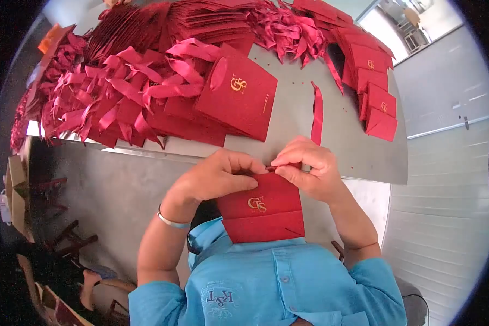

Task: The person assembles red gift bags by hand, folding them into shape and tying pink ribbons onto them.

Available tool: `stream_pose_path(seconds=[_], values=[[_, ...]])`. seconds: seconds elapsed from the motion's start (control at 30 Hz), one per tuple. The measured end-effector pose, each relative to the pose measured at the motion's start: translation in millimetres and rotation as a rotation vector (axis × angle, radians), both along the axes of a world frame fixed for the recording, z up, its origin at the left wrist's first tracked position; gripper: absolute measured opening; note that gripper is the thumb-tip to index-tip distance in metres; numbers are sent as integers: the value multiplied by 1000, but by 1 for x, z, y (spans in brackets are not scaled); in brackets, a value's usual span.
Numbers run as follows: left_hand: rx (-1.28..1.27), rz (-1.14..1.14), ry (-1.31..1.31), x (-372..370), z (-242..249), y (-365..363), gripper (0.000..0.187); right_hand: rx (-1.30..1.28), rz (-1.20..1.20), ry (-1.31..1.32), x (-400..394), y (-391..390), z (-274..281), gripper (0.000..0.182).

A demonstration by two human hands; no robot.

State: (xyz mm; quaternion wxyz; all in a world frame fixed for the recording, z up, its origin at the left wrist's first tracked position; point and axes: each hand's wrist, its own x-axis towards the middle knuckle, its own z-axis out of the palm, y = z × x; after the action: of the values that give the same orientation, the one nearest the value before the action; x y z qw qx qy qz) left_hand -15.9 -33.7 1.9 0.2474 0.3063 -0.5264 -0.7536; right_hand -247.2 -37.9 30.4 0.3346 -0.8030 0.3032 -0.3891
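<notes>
A flat dark-red paper bag (262, 211) with a gold monogram stands against my blue shirt, at the table's near edge. My left hand (223, 176) grips its upper left part, thumb on the front and fingers behind the top edge. At the upper right of the bag, my right hand (309, 169) is closed in a pinch, fingertips close to the left ones. Between the fingertips a short red strip shows at the bag's top edge. A pinkish-red ribbon (317, 111) lies on the table and runs down behind my right hand.
On the grey table (364, 157), finished-looking red bags with ribbon handles (239, 92) are heaped at left. Stacked flat bags (212, 22), a pile of loose ribbons (288, 30) and more bags (372, 70) lie behind and right. Another person's leg (89, 288) shows at lower left, near stools.
</notes>
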Motion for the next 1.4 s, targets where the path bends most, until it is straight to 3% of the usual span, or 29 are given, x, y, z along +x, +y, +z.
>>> stream_pose_path(seconds=[0.23, 0.6, 0.83, 1.13, 1.4], values=[[251, 48, 271, 2, -9, 1, 37, 346, -62, -127, 10, 14, -6, 9], [248, 21, 477, 4, -23, 4, 42, 394, -106, -179, 29, 22, -7, 9], [325, 26, 457, 10, -16, 3, 42, 408, -144, -157, 32, 22, -7, 10], [240, 5, 485, 9, -27, 2, 42, 403, -173, -151, 35, 22, -7, 11], [220, 69, 360, 9, -2, 8, 47, 352, -188, -63, 32, 27, 6, 8]])
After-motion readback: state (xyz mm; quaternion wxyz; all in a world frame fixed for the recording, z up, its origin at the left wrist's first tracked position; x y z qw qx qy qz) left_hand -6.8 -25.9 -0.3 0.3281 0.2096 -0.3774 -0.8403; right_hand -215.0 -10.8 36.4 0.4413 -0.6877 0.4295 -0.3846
